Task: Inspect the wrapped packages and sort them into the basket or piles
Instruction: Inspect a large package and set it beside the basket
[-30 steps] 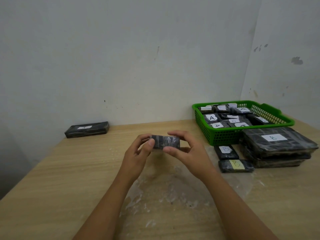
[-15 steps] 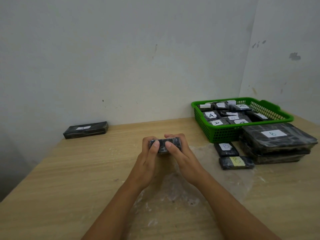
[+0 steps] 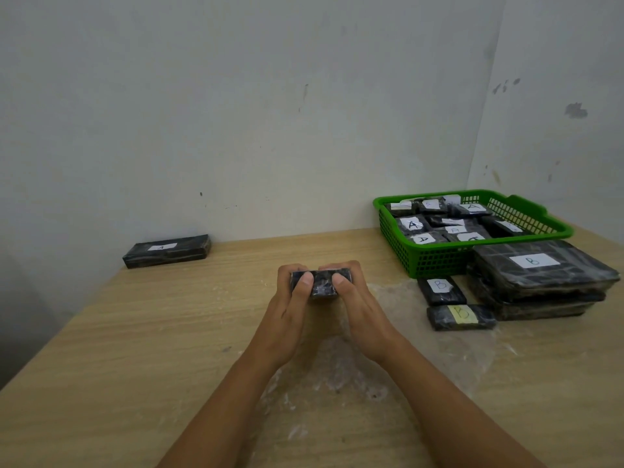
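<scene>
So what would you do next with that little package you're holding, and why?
Probably turn the package over: both hands grip it, yet no letter shows, unlike the A packages in the basket and the B pile.

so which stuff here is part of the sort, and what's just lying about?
Job:
- held package, gripped by left hand and right hand
- green basket
- B pile
- lone A package

Lying about:
- clear plastic sheet
- table
</scene>
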A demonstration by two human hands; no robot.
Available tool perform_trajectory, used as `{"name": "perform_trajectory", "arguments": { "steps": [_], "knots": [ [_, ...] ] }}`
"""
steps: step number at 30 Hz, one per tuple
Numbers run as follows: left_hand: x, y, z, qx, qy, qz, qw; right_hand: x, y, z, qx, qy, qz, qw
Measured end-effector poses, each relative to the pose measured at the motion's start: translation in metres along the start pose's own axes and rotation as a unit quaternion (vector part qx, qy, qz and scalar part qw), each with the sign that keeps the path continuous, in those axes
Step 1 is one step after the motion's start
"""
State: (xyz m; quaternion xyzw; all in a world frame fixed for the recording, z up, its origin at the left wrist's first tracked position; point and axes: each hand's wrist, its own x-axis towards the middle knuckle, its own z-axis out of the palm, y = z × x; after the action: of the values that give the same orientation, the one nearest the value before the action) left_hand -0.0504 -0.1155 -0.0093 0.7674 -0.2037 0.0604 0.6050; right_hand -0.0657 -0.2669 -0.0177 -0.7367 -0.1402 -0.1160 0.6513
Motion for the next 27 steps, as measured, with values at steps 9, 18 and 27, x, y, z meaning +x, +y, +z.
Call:
{"name": "perform_trajectory", "arguments": {
  "steps": [9,18,27],
  "knots": [
    [0.0042,-0.0064,-0.0025,-0.044,-0.002,-0.021,0.999,0.0014,0.0057,-0.0044,-0.020,-0.010,0.010,1.000],
    [0.0052,-0.0081,-0.0039,-0.065,-0.006,-0.034,0.997,0.0018,0.0026,-0.0058,-0.040,-0.020,0.017,0.999],
    [0.0030,-0.0064,-0.0049,-0.041,-0.027,-0.036,0.998,0.0012,0.0034,-0.0043,-0.051,-0.012,0.009,0.999]
  ]
}}
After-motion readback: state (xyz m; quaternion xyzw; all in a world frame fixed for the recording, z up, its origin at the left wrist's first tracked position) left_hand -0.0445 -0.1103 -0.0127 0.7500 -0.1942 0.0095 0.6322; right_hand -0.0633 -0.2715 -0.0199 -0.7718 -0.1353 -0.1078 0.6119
